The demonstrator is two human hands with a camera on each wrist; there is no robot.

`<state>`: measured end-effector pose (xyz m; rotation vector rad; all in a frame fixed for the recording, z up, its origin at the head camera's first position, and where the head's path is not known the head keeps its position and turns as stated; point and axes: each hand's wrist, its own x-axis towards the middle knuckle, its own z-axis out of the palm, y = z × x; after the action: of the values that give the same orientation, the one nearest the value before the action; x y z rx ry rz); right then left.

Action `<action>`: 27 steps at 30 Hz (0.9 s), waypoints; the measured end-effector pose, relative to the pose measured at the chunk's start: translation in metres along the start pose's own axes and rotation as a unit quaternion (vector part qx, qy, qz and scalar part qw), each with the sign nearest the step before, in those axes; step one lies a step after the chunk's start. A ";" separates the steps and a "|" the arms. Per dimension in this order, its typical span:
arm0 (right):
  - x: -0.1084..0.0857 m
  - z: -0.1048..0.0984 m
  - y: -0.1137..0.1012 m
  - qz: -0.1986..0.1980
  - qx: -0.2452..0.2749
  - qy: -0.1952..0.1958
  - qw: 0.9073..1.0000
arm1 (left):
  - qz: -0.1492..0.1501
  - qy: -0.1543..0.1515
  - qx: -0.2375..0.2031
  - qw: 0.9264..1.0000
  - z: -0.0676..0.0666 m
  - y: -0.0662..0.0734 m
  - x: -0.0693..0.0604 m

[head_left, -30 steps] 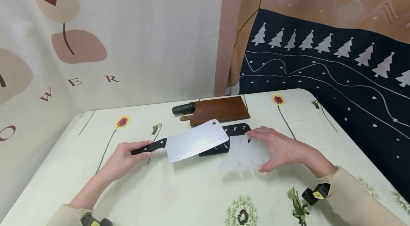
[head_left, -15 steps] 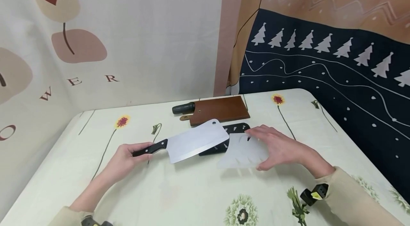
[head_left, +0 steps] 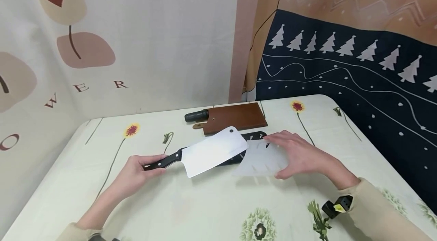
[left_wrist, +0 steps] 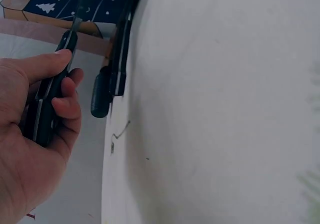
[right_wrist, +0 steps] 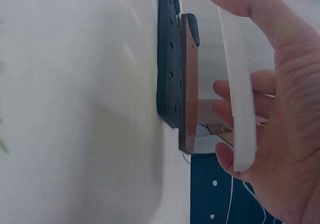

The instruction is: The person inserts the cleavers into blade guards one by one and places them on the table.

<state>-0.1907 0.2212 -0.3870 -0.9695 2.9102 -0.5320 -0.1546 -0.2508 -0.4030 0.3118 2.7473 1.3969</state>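
My left hand (head_left: 134, 176) grips the black riveted handle (left_wrist: 45, 109) of a cleaver (head_left: 213, 152), whose broad shiny blade points right, raised over the table. Between the thumb and fingers of my right hand (head_left: 300, 155) is a translucent white blade sheath (head_left: 261, 159), its slots showing faintly. The blade's front end overlaps the sheath's left edge in the head view; whether it is inside, I cannot tell. Edge-on, the white sheath (right_wrist: 240, 94) shows in the right wrist view, apart from the tabletop.
Behind the blade lies a black slotted sheath (head_left: 254, 135), partly hidden. Farther back is a brown sheath (head_left: 237, 117) with a dark handle (head_left: 196, 115) sticking out on its left. A flowered cloth (head_left: 191, 210) covers the table; printed curtains (head_left: 170, 43) hang behind.
The cleaver has shifted slightly right, bringing its front end over the white sheath's edge. The white sheath has risen a little in the head view. Both holds are unchanged.
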 end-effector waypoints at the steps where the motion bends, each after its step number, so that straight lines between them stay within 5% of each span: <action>1: -0.001 -0.001 0.001 0.001 0.002 0.001 1.000 | -0.001 -0.006 -0.006 1.000 -0.001 0.002 0.000; 8: -0.008 -0.002 0.012 0.001 0.021 0.016 1.000 | -0.009 -0.053 -0.033 0.998 -0.005 0.013 -0.001; 17: -0.018 -0.004 0.017 -0.005 0.044 0.029 0.999 | 0.035 -0.149 -0.051 0.987 -0.020 0.018 -0.003; 27: -0.020 -0.011 0.004 -0.029 0.058 0.013 0.998 | 0.058 -0.184 -0.077 0.978 -0.030 0.012 0.005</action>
<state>-0.1786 0.2397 -0.3793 -1.0410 2.8445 -0.7125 -0.1619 -0.2670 -0.3751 0.6570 2.3423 1.4017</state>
